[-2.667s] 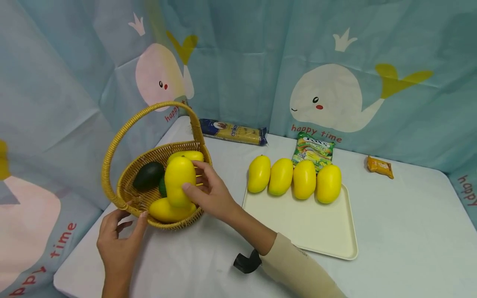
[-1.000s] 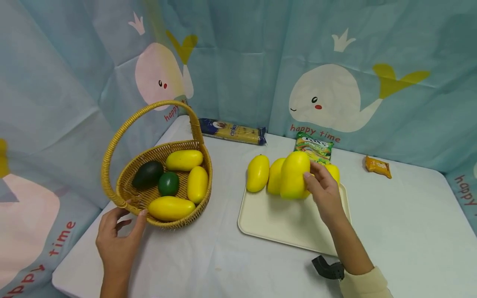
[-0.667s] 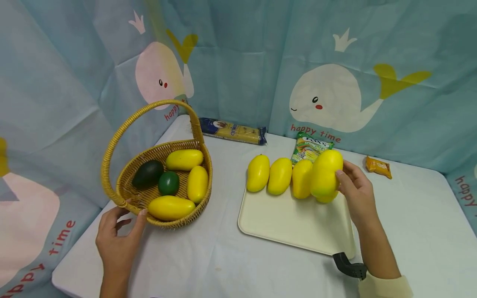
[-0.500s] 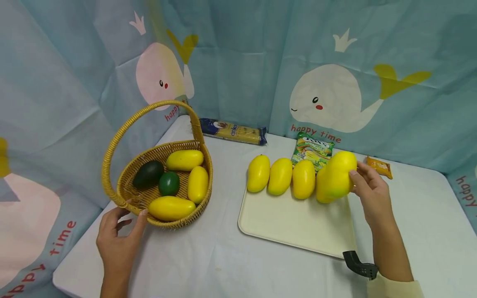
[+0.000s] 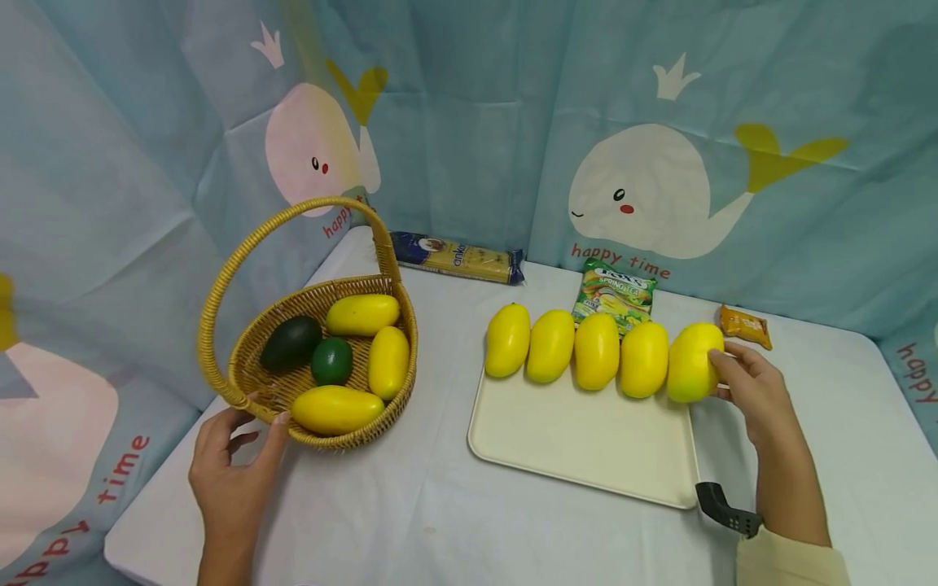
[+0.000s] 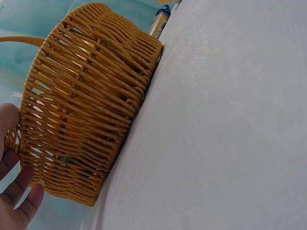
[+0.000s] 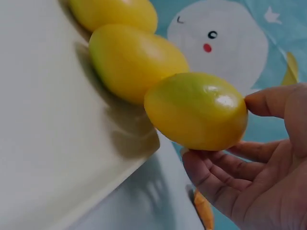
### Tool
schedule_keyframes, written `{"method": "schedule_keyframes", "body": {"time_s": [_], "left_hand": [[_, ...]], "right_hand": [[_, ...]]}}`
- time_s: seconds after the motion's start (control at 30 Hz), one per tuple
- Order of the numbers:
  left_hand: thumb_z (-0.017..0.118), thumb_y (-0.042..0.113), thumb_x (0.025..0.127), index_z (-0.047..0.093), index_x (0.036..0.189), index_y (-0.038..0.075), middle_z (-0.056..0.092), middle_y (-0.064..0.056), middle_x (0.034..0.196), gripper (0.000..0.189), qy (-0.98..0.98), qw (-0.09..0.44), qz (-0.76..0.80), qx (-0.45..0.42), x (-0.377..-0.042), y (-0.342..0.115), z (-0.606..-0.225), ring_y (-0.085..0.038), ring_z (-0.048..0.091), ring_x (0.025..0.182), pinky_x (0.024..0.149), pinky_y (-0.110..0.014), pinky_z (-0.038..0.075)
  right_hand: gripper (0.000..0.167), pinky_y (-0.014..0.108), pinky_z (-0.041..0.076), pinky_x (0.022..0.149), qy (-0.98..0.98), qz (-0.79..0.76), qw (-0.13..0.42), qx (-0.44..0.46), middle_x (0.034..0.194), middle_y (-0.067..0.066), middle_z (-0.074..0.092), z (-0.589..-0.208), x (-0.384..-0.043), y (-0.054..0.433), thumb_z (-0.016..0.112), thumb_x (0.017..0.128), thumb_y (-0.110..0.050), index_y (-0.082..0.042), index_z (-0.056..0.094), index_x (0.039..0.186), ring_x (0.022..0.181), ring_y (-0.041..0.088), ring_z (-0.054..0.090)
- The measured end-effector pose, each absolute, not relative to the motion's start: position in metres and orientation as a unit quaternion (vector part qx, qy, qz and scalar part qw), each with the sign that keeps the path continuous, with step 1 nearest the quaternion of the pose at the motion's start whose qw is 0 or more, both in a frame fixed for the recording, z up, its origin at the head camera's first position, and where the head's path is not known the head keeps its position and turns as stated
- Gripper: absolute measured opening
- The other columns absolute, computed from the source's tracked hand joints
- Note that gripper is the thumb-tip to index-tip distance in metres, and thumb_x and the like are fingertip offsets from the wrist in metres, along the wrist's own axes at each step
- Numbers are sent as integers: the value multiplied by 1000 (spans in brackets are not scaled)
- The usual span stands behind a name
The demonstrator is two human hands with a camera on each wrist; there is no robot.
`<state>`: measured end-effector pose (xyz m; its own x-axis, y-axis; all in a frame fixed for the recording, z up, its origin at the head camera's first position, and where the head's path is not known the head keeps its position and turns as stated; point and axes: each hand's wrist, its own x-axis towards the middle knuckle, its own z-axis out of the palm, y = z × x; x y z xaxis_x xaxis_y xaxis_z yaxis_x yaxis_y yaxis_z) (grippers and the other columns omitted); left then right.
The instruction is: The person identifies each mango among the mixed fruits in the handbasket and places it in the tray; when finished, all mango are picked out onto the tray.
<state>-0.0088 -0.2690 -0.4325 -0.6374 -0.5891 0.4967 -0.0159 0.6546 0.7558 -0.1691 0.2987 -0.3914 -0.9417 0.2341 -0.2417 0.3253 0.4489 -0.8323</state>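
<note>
My right hand [image 5: 758,391] pinches a yellow mango [image 5: 694,362] between thumb and fingers, at the right end of a row of several mangoes [image 5: 598,352] along the back of a cream tray [image 5: 579,439]. Seen from the right wrist, the held mango [image 7: 199,112] is at the tray's corner, against its neighbour [image 7: 136,62]; contact with the tray cannot be made out. My left hand [image 5: 233,480] holds the near rim of a wicker basket [image 5: 352,439] by the handle's foot. Inside lie three mangoes [image 5: 337,409], a dark avocado [image 5: 291,343] and a rounder green fruit [image 5: 332,360].
Behind the basket lies a long pasta packet [image 5: 458,259]. A green candy bag [image 5: 614,295] sits behind the mango row, and a small orange packet [image 5: 745,325] is at the back right. Whale-print curtains [image 5: 469,146] hang around the white table [image 5: 440,513].
The right hand has carried a mango out of the basket, rightward past the row, and lowered it to the row's right end. The left hand has stayed at the basket rim.
</note>
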Motion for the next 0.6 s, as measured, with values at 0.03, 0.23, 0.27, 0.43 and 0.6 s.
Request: {"method": "schedule_keyframes", "body": {"time_s": [0.03,0.23,0.27,0.43,0.6], "left_hand": [[83,7,82,67,120,-3,55,18,110,42,-824,384,-373,184,-9,-269,-432,1,52,106,84,-7,44],[82,8,83,67,120,-3,57,13,110,42,-825,380,-373,189,-9,-268,-432,1,52,107,84,-7,43],[82,8,83,67,120,-3,57,13,110,42,-825,380,-372,189,-9,-268,-432,1,52,107,84,-7,43],[83,7,82,67,120,-3,55,19,110,43,-822,383,-377,185,-8,-269,-432,0,52,106,83,-7,44],[83,4,81,67,120,-4,56,17,111,43,-820,388,-383,173,-8,-268,-430,-2,53,106,83,-7,44]], "right_hand": [[75,15,52,70,848,-501,57,164,145,25,38,-394,-170,301,42,104,-49,0,23,157,102,20,49],[78,16,52,72,836,-515,92,163,140,18,38,-406,-174,310,42,103,-52,0,22,158,101,20,47],[80,17,52,72,836,-516,96,160,139,16,39,-407,-175,311,42,103,-53,0,21,158,101,20,46],[84,19,52,72,823,-534,117,153,130,13,39,-410,-177,316,46,101,-56,-1,19,159,97,19,45],[88,22,50,71,802,-558,150,150,133,10,36,-412,-177,321,50,100,-56,-2,16,159,90,15,47]]}}
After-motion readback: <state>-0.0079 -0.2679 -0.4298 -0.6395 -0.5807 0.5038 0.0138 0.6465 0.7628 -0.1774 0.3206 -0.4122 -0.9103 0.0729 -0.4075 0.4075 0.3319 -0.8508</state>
